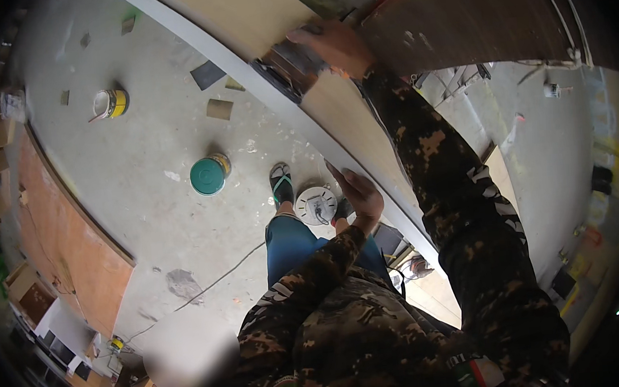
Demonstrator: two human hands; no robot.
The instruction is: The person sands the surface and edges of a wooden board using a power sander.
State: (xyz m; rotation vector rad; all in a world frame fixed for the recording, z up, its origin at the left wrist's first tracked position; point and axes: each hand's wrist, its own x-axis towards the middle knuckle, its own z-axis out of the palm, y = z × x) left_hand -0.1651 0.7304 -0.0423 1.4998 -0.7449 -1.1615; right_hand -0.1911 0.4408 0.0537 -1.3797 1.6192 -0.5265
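A long board [351, 117] with a tan face and a pale edge runs diagonally in front of me. On its upper part, my right hand [338, 46] is closed over a dark, flat, block-like tool [289, 68] pressed to the tan face. Motion blur hides the tool's exact kind. My left hand [360, 193] is lower down, beside the board's pale edge, fingers stretched out along it and seemingly holding nothing. Whether its fingertips touch the edge is hard to tell.
A round white slotted device [316, 205] sits by my feet. Left of it stand a teal-lidded can [208, 175] and a yellow can [111, 103]. Scraps of sheet [219, 109] and a cable [221, 274] lie on the floor. A dark brown panel [470, 17] is at upper right.
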